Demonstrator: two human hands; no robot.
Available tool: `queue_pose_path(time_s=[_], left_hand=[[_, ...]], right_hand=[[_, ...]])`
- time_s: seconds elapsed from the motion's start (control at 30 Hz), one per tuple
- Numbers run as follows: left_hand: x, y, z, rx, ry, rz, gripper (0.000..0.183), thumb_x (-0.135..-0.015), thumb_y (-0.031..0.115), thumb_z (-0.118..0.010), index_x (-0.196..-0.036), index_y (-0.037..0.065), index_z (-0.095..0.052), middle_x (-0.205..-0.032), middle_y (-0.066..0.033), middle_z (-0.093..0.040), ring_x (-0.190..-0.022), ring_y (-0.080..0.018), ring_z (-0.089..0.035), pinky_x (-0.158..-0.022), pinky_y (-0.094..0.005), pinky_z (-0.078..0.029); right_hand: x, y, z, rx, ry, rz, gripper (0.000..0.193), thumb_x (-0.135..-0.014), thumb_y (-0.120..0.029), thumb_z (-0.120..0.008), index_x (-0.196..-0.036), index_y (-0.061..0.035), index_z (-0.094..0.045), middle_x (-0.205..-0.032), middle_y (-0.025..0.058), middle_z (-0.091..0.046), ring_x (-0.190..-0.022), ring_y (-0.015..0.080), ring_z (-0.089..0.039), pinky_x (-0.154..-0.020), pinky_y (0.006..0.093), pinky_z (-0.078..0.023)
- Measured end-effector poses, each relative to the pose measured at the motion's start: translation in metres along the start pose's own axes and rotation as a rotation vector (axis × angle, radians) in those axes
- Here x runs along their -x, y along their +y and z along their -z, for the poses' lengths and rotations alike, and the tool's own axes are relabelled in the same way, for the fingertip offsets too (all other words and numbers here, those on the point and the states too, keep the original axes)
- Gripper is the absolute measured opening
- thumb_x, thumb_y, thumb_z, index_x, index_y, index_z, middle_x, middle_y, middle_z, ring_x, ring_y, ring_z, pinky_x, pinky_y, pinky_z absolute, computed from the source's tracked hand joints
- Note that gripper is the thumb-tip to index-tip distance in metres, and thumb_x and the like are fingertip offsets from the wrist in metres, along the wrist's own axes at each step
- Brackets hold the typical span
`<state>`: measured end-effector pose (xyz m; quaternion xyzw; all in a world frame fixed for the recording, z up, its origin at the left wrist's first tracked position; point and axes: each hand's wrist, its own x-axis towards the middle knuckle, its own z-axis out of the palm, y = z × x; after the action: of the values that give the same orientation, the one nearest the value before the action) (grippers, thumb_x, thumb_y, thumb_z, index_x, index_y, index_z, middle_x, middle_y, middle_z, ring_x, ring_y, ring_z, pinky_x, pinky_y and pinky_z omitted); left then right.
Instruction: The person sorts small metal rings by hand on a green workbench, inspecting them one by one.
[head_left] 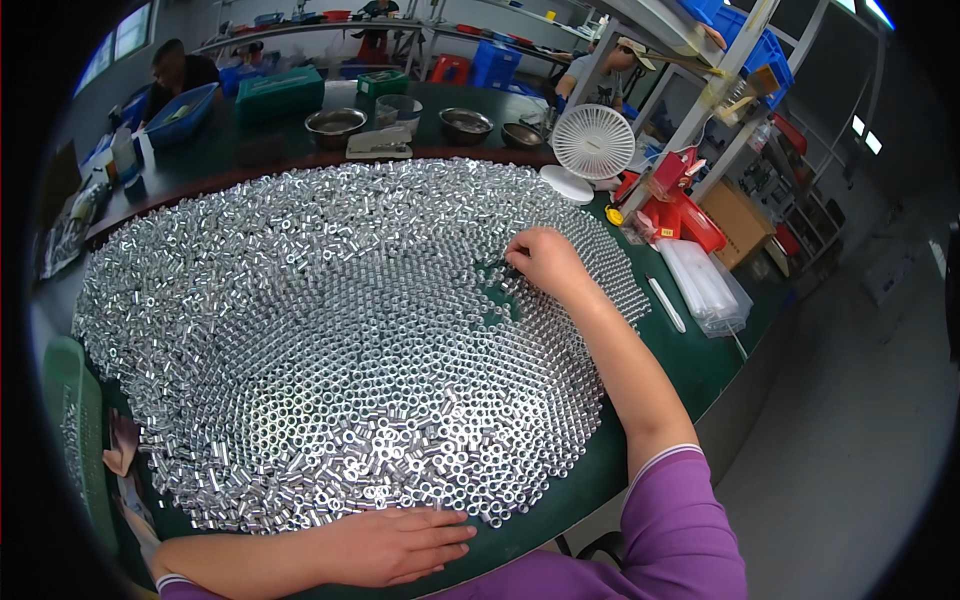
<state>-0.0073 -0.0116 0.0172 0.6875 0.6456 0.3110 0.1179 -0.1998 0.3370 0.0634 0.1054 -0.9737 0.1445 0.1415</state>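
A broad spread of small silvery metal sleeves [400,300] covers much of the green tabletop [690,365]. Across the middle and right they stand upright in close rows, holes up; toward the far side, the left and the near edge many lie loose and tipped over. My right hand [545,258] reaches to the far right part of the spread, fingers pinched together beside a small gap where green shows through. Whether a sleeve is between those fingertips is hidden. Along the near edge, my left hand [405,546] lies flat with fingers stretched out, touching or just beside the nearest sleeves.
To the right are a white pen [666,304], clear plastic bags [705,285], red bins [690,220] and a white fan [593,142]. Metal bowls [466,124] stand beyond. A green basket [75,400] is at left. Co-workers [180,75] sit across the room.
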Motion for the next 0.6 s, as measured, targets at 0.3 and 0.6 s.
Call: queue_pose_path(time_s=[0.3, 0.6], left_hand=[[-0.001, -0.001, 0.0, 0.033, -0.015, 0.003, 0.038, -0.091, 0.02, -0.055, -0.127, 0.007, -0.052, -0.14, -0.0072, -0.044, -0.13, -0.0242, -0.041, -0.095, -0.0341, -0.047], [0.0, -0.001, -0.001, 0.017, -0.004, -0.003, 0.037, -0.093, 0.022, -0.053, -0.127, 0.007, -0.051, -0.139, -0.0079, -0.044, -0.13, -0.0253, -0.041, -0.097, -0.0338, -0.045]], right_hand=[[-0.011, 0.004, -0.022, 0.121, 0.034, 0.126, 0.011, -0.074, -0.016, -0.066, -0.079, -0.0074, -0.069, -0.086, 0.0106, -0.065, -0.087, 0.0309, -0.059, -0.08, 0.0408, -0.049], [-0.008, -0.014, -0.018, -0.104, 0.017, -0.028, 0.013, -0.074, -0.017, -0.067, -0.079, -0.0048, -0.068, -0.081, 0.0118, -0.064, -0.084, 0.0309, -0.059, -0.076, 0.0404, -0.049]])
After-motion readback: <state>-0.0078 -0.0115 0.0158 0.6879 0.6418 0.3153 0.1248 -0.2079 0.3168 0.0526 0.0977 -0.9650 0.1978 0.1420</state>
